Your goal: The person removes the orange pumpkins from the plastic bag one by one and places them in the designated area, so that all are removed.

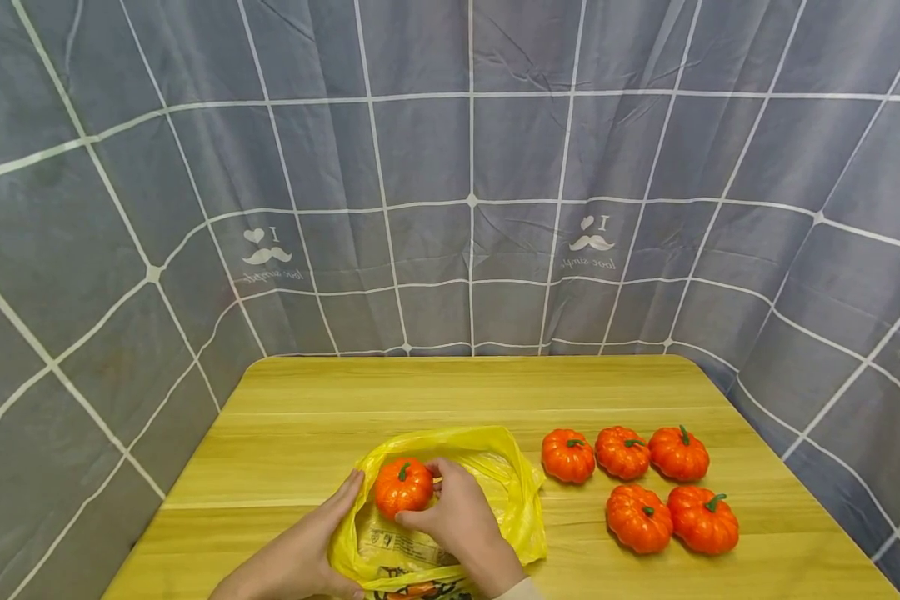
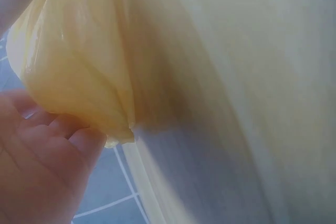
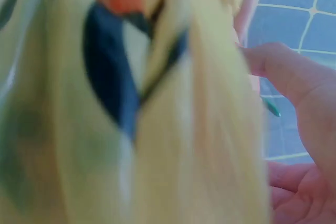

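A yellow plastic bag (image 1: 527, 508) lies with its mouth spread wide at the table's near middle. My left hand (image 1: 303, 546) holds its left side, fingers along the outside and thumb by the near rim. In the left wrist view, the bag's thin film (image 2: 73, 72) bulges against the fingers of that hand (image 2: 44, 166). Over the bag's mouth, my right hand (image 1: 461, 512) grips a small orange pumpkin (image 1: 402, 490) from its right side, green stem up. In the right wrist view, the printed bag (image 3: 157, 156) hides most of the pumpkin; its green stem (image 3: 271, 107) shows.
Several more small orange pumpkins sit right of the bag, the back row including one (image 1: 567, 456) closest to it and the front row one (image 1: 639, 518) nearer me. The wooden table (image 1: 285, 442) ends at a grey checked curtain (image 1: 435, 250).
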Demonstrator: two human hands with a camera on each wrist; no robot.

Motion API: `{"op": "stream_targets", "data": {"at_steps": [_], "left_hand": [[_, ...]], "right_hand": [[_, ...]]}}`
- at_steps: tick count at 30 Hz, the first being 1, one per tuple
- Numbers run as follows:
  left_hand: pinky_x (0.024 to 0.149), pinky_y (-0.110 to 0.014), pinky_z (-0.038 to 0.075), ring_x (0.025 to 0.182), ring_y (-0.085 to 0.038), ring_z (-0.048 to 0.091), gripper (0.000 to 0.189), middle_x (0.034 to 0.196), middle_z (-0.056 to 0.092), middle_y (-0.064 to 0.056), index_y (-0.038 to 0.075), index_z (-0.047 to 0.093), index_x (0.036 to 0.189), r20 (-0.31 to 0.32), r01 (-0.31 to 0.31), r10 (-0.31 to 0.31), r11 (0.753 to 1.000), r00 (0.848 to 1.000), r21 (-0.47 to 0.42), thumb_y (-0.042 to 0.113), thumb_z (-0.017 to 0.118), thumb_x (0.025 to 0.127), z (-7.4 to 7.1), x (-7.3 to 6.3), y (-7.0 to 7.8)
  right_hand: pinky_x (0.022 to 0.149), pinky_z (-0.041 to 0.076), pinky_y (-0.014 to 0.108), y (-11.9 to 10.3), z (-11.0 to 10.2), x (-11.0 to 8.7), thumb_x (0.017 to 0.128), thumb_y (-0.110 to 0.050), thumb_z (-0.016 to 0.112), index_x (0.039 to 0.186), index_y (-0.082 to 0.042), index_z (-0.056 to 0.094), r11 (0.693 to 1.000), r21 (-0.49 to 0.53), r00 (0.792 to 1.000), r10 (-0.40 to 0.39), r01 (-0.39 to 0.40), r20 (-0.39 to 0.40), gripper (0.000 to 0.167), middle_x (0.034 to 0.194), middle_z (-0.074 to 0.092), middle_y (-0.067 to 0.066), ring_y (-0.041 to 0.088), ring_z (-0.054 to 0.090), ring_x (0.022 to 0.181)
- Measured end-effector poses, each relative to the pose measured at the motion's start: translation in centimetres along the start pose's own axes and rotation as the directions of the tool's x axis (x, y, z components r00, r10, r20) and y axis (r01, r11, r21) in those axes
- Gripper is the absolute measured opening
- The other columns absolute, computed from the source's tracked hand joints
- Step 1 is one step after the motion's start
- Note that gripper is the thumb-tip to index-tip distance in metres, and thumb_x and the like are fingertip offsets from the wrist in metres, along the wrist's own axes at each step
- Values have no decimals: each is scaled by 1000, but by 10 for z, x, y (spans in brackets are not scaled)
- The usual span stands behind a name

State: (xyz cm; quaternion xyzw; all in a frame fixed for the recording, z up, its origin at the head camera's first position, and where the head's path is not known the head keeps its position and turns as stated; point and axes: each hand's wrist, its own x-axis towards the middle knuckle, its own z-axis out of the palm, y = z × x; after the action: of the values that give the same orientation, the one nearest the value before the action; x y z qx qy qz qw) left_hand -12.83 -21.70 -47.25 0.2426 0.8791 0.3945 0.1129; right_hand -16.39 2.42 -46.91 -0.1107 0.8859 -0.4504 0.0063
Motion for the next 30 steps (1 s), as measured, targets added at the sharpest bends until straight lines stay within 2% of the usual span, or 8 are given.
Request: {"op": "stream_targets", "data": {"at_steps": [6, 11, 17, 20, 25, 30], "left_hand": [[112, -27, 14, 147, -43, 13, 136, 164, 5, -26, -3, 7, 160, -21, -29, 30, 999, 999, 24, 46, 92, 65, 0, -2, -1], [113, -43, 18, 147, -43, 16, 136, 164, 5, -26, -1, 7, 160, -20, -7, 8, 998, 1000, 62, 50, 91, 66, -2, -2, -2], [111, -55, 21, 146, -47, 14, 136, 163, 2, -27, -1, 4, 160, -1, 13, -13, 999, 1000, 49, 49, 90, 68, -5, -4, -6], [109, -59, 21, 145, -48, 14, 136, 163, 2, -28, -1, 3, 160, 0, 20, -20, 998, 1000, 52, 50, 90, 67, -7, -5, -8], [110, -56, 20, 146, -48, 13, 136, 163, 2, -28, -1, 3, 160, 3, 29, -30, 998, 1000, 47, 50, 89, 68, -10, -6, -10], [109, -58, 20, 145, -49, 14, 137, 163, 2, -29, -3, 3, 159, 6, 35, -35, 998, 999, 52, 50, 90, 68, -12, -7, -12]], "right_hand": [[77, 58, 45, 6, -23, -11, 66, -30, 94, 121, -5, 63, 998, 55, 999, 33, -34, 17, 68, 110, 65, 6, 27, 64, 96], [84, 58, 47, 15, -50, -22, 67, -26, 94, 126, 0, 60, 995, 95, 999, 32, -31, -8, 72, 114, 64, 12, 33, 64, 101], [87, 58, 40, 28, -78, -36, 66, -26, 95, 127, 1, 61, 994, 96, 994, 59, -51, -90, 75, 119, 64, 14, 30, 65, 103], [87, 58, 38, 35, -91, -43, 65, -25, 96, 124, 1, 61, 992, 96, 985, 90, -76, -147, 73, 119, 64, 14, 30, 65, 104], [87, 57, 34, 49, -115, -56, 65, -27, 96, 124, -1, 62, 985, 93, 959, 162, -144, -231, 72, 121, 64, 16, 30, 65, 106], [85, 58, 43, 62, -135, -70, 66, -34, 95, 126, 1, 59, 977, -6, 939, 201, -211, -278, 79, 120, 65, 22, 36, 67, 104]]}}
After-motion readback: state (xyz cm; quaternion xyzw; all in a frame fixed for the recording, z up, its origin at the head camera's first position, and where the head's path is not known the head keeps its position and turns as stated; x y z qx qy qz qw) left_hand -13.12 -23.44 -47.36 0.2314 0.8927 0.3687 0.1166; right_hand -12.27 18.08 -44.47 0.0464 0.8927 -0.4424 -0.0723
